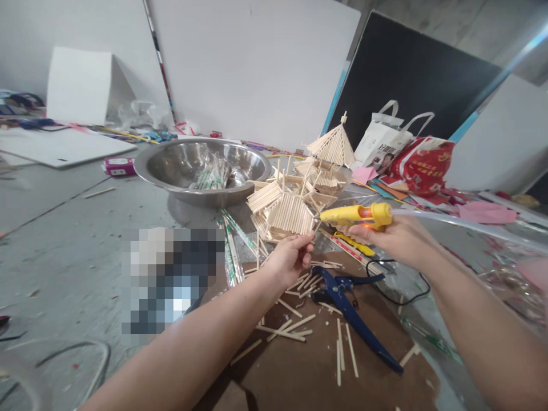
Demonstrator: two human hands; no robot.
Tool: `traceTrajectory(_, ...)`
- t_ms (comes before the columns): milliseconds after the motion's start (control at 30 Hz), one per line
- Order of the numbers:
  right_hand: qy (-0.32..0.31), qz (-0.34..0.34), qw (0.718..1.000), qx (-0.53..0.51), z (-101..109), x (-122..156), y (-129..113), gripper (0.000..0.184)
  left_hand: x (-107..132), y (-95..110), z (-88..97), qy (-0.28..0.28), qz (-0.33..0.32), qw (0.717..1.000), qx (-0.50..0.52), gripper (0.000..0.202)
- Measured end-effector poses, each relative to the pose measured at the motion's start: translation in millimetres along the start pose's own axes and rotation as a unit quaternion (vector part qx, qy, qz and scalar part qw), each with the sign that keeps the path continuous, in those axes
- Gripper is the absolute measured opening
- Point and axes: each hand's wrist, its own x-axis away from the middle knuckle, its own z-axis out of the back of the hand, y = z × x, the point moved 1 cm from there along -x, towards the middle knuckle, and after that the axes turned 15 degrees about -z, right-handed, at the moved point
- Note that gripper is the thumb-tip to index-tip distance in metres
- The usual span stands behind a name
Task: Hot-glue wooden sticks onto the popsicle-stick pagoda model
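Observation:
A yellow hot glue gun (351, 216) is gripped in my right hand (381, 235), with a long clear glue stick (462, 225) running out of its back end. Its nozzle points left, close to the fingertips of my left hand (293, 257). Those fingers are pinched on a short wooden stick (316, 225), mostly hidden by them. Just behind my left hand is a model building made of wooden sticks (289, 217), with slatted roof panels and a pointed roof (333, 147) at the back. Whether the nozzle touches the stick, I cannot tell.
Blue cutting pliers (359, 325) lie on a brown board (325, 377) among several loose sticks (286, 331). Beyond them stand a steel basin (171, 182) holding wrapped sticks and bags (423, 165). Wrapped sticks (231, 251) lie left of the model. A black cable (402, 299) curves at right.

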Motion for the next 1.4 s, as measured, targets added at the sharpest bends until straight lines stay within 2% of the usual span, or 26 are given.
traceTrajectory(233,0.021,-0.016,0.998,0.050,-1,4,-6,0.039,2,1,-0.5,-0.002,0.012,1.000,-0.006,0.020)
traceTrajectory(467,0.042,-0.015,0.999,0.032,-1,6,3,0.036,2,0,5.6,-0.045,0.013,0.999,-0.018,0.016)
traceTrajectory(600,0.045,-0.032,0.998,0.014,-2,7,10,0.037,4,0,8.4,-0.045,0.006,0.998,-0.032,0.015)
traceTrajectory(700,0.024,-0.076,0.997,-0.020,-6,9,17,0.040,6,1,10.2,-0.046,0.004,0.996,-0.072,0.016)
traceTrajectory(767,0.013,-0.103,0.992,-0.067,-9,11,23,0.041,6,6,12.4,-0.081,0.004,0.985,-0.151,0.015)
traceTrajectory(800,0.007,-0.111,0.989,-0.095,-11,12,27,0.042,6,11,14.1,-0.111,-0.002,0.971,-0.213,0.014)
traceTrajectory(833,0.001,-0.117,0.986,-0.120,-13,13,31,0.043,6,16,16.0,-0.156,-0.013,0.945,-0.289,0.014)
traceTrajectory(867,-0.006,-0.123,0.983,-0.140,-15,14,35,0.044,6,22,18.1,-0.204,-0.038,0.902,-0.379,0.012)
traceTrajectory(900,-0.012,-0.127,0.980,-0.153,-17,14,39,0.044,6,29,20.6,-0.226,-0.077,0.851,-0.468,0.010)
traceTrajectory(967,-0.016,-0.132,0.977,-0.166,-19,15,46,0.045,5,40,25.3,-0.243,-0.135,0.749,-0.602,0.010)
traceTrajectory(1033,-0.011,-0.130,0.975,-0.178,-20,15,50,0.044,6,45,27.7,-0.271,-0.142,0.681,-0.665,0.009)
traceTrajectory(1100,-0.005,-0.132,0.973,-0.192,-19,16,52,0.043,10,46,26.6,-0.292,-0.143,0.647,-0.689,0.008)
traceTrajectory(1200,-0.006,-0.138,0.971,-0.196,-18,18,53,0.041,17,44,19.5,-0.310,-0.137,0.615,-0.712,0.010)
traceTrajectory(1300,-0.022,-0.135,0.970,-0.200,-19,19,56,0.038,24,47,11.3,-0.340,-0.099,0.566,-0.745,0.012)
traceTrajectory(1400,-0.050,-0.135,0.963,-0.228,-21,19,57,0.036,27,55,9.0,-0.342,-0.067,0.517,-0.782,0.012)
